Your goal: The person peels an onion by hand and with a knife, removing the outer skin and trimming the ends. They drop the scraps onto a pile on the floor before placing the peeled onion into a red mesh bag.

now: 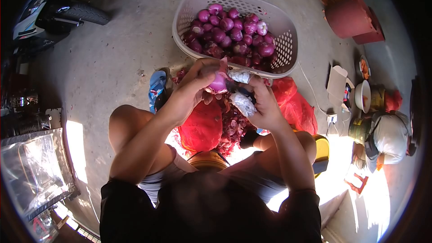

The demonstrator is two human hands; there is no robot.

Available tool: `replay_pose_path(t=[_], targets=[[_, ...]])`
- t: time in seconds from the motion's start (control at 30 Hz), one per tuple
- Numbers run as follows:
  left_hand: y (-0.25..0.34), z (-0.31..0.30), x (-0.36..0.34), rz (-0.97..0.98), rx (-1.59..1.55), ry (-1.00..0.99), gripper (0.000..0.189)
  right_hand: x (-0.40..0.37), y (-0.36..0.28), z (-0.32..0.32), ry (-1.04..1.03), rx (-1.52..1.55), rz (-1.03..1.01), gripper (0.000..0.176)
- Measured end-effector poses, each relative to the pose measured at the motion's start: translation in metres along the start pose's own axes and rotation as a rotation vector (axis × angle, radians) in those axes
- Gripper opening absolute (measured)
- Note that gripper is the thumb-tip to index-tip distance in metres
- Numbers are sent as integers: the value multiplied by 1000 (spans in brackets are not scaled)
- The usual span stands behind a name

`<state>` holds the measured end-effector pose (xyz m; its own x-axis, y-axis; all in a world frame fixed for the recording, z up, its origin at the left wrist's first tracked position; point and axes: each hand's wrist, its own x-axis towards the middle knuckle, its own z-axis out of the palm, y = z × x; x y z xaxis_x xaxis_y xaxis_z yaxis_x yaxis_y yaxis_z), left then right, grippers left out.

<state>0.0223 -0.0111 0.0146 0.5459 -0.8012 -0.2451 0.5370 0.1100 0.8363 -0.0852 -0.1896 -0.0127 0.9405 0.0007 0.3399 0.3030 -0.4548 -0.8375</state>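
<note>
My left hand (pixel 201 80) is closed around a purple onion (pixel 218 83), with loose skin showing at its edges. My right hand (pixel 263 101) is close beside it, also closed, and white wrapping (pixel 243 104) appears to cover its thumb and a finger. Between those wrapped digits is a small dark tool (pixel 243 91), partly hidden; its exact kind cannot be made out. Just beyond both hands stands a pale plastic basket (pixel 288 29), holding many purple onions (pixel 225 36). Below the hands lie a heap of onion skins (pixel 234 128) and a red mesh sack (pixel 201 128).
Another red mesh sack (pixel 294 103) lies by my right knee. A blue sandal (pixel 158 87) is at left, and a motorcycle wheel (pixel 85 12) is farther back. On the right are a red tub (pixel 348 15), an open cardboard box (pixel 336 83), a white bowl (pixel 362 96) and a cable.
</note>
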Motion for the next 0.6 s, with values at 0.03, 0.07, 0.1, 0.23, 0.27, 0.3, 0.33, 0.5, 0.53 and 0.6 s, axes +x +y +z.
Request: replay_pose_path(t=[0.03,0.07,0.1,0.23,0.27,0.3,0.33,0.5,0.53,0.6], targets=[[1,1,1,9,15,5,43,0,-1,-1,-9,2,-6,56],[2,1,1,17,30,11,43,0,0,-1,-6,-16,-14,56],[2,1,1,12,31,17,43,-1,2,-1,-4,-33,-23,56],[1,0,0,-15,30,19,43,1,0,-3,-36,-72,-28,54],[1,0,1,-23,30,16,43,2,-2,-4,-35,-63,-23,54],[0,0,1,-20,31,21,43,3,-3,-4,-34,-54,-19,53],[0,0,1,-17,32,26,43,4,-4,-4,-34,-45,-15,52],[-3,0,1,-23,16,31,42,5,-4,0,5,-54,26,52],[-3,0,0,-29,28,24,42,6,-5,0,14,-83,38,52],[-2,-1,0,-37,52,2,43,5,2,2,43,-9,46,50]])
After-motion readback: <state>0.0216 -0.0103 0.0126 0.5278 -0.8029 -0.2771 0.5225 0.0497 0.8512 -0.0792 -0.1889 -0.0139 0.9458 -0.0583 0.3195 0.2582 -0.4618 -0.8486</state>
